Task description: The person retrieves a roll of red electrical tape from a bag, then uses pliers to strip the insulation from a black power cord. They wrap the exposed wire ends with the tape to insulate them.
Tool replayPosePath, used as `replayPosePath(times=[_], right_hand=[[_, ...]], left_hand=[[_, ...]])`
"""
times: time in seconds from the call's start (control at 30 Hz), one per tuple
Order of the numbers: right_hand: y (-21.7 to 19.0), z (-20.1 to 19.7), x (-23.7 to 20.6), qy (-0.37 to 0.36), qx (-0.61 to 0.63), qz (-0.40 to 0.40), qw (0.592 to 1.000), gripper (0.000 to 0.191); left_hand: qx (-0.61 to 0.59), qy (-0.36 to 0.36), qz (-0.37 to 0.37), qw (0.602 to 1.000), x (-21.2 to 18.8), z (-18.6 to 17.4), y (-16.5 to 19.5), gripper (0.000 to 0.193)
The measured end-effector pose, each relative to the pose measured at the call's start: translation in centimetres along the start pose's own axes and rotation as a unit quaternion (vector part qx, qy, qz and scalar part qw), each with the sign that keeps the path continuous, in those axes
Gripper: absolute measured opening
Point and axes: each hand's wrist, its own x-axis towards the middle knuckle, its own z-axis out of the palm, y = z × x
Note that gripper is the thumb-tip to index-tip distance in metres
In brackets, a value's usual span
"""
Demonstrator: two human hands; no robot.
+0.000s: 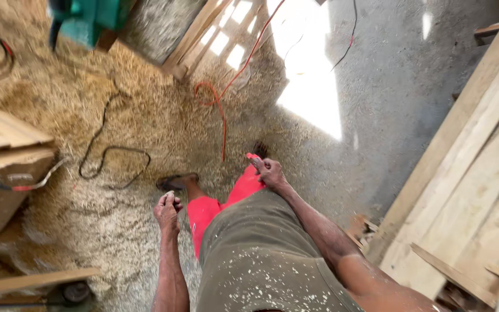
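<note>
The left hand (pixel 167 209) is curled with fingertips pinched on a small pale scrap (pixel 170 193), too small to identify, above the floor's thick carpet of straw-coloured wood shavings (pixel 88 190). The right hand (pixel 270 171) hangs loosely closed against red shorts (pixel 226 199), holding nothing that shows. Rough-sawn pale planks (pixel 469 173) slant along the floor's right edge (grain coarse, edges splintered). A thin red cable (pixel 222 115) and a black cable (pixel 108 151) snake over the shavings; bare grey concrete (pixel 388 104) lies beyond.
</note>
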Motion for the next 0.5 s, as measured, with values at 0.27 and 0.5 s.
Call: replayPosePath(times=[0.27,0.5], right_hand=[[1.2,-20.2,6.4,0.058,0.272,-0.074,0.958,0.025],[1.4,-27.1,11.9,0.109,0.408,0.016,0.906,0.035]], left_hand=[[0.195,-0.123,0.338,0.912,-1.1,24.9,7.3,0.021],[0.34,-0.214,0.644,0.651,2.2,49.7,18.0,0.019]])
